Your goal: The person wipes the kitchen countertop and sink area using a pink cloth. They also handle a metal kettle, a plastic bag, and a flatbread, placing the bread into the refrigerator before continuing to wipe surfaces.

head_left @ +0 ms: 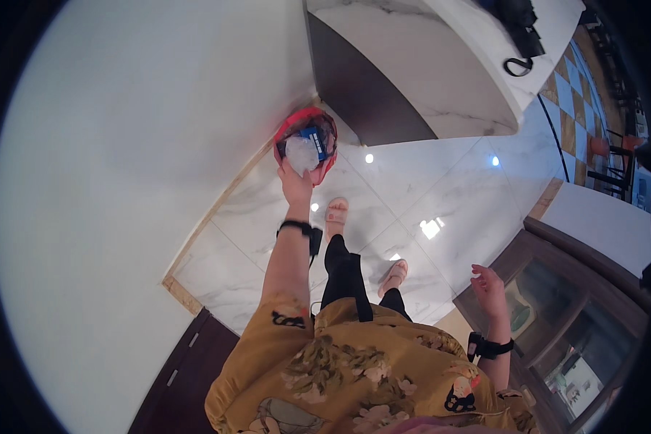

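My left hand (297, 184) reaches out to the red-rimmed waste bin (332, 126) in the corner by the wall. Its fingers grip a crumpled piece of clear plastic (302, 153), which hangs over or just inside the bin's mouth; I cannot tell which. Beside the plastic, a blue box (316, 142) with white marks lies in the bin, and a dark liner shows around it. Off to the right, my right hand (488, 287) is raised with loosely bent fingers and holds nothing. It is nearest to a dark wooden cabinet (561, 260) with glass doors.
A counter (439, 76) with a marble-look front stands behind the bin. Black equipment with a strap (518, 66) lies on top. The white wall (141, 163) bounds the left side. A dark door (195, 374) is at lower left. Glossy tiles (390, 200) cover the floor.
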`<state>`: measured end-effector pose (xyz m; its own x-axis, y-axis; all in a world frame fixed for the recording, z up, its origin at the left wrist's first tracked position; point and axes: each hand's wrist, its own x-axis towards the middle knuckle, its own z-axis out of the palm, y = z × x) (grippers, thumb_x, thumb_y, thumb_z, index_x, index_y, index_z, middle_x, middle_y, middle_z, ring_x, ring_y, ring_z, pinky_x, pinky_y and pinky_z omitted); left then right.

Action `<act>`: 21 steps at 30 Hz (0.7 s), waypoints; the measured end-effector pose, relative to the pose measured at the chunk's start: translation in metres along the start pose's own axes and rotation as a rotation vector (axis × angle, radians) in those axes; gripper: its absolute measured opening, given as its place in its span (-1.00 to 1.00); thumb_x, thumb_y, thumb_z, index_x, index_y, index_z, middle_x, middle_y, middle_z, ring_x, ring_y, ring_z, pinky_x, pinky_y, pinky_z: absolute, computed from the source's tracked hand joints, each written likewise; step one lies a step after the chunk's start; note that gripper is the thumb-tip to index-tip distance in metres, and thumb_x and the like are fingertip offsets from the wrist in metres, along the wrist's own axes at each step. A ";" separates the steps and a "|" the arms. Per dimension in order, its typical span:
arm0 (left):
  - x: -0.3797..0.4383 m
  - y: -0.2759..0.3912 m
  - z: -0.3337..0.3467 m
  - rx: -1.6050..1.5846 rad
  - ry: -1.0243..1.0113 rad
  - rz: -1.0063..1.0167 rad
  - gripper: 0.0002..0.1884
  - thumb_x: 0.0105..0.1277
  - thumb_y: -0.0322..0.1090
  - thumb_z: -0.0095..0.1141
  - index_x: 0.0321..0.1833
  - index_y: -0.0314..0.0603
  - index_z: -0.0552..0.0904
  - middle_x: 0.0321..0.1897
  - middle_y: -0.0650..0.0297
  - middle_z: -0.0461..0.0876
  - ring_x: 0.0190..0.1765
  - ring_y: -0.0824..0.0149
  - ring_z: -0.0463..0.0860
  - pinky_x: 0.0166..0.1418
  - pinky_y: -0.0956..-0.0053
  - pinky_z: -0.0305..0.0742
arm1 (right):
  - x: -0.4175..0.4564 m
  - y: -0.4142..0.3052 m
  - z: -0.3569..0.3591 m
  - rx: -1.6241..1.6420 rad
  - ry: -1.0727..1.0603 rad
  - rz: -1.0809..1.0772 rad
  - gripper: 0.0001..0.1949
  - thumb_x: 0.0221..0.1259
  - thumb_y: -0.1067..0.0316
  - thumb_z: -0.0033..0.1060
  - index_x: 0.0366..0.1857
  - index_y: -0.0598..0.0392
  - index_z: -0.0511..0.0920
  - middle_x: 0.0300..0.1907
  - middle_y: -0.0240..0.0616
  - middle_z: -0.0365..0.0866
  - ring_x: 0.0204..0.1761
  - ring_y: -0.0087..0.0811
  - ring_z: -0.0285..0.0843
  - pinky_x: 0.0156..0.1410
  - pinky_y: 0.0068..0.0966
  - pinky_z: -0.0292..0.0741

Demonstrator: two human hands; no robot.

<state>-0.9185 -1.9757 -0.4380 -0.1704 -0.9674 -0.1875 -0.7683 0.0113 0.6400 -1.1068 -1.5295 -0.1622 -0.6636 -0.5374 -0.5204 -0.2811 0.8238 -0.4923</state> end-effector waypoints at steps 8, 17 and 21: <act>0.014 -0.029 0.044 -0.156 -0.496 0.226 -0.52 0.34 -0.10 0.19 0.27 -0.15 0.57 -0.02 -0.12 0.72 0.05 -0.14 0.70 0.04 0.07 0.60 | -0.014 -0.017 0.001 0.081 0.135 0.121 -0.68 0.24 0.53 0.28 0.09 0.10 0.64 -0.12 -0.15 0.73 -0.22 -0.29 0.70 -0.12 -0.40 0.63; -0.018 -0.147 -0.012 0.238 -0.534 -0.038 -0.50 0.11 -0.10 0.41 0.09 -0.20 0.73 -0.01 -0.09 0.75 0.10 -0.07 0.71 0.23 0.16 0.59 | -0.105 0.125 -0.023 0.042 0.289 0.287 -0.68 0.22 0.36 0.35 0.07 0.05 0.66 -0.12 -0.14 0.76 -0.22 -0.24 0.74 -0.05 -0.35 0.66; -0.047 -0.067 -0.025 -0.071 -0.491 -0.140 -0.67 0.23 -0.24 0.35 0.01 -0.22 0.71 -0.17 0.10 0.77 -0.23 0.19 0.76 -0.18 0.34 0.67 | -0.155 0.191 -0.011 0.126 0.438 0.331 -0.66 0.21 0.29 0.37 0.07 0.04 0.68 -0.10 -0.14 0.76 -0.21 -0.20 0.75 -0.02 -0.29 0.67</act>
<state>-0.8441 -1.9376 -0.4537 -0.3516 -0.7256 -0.5915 -0.7637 -0.1430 0.6295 -1.0656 -1.2864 -0.1679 -0.9356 -0.1068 -0.3365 0.0582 0.8934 -0.4455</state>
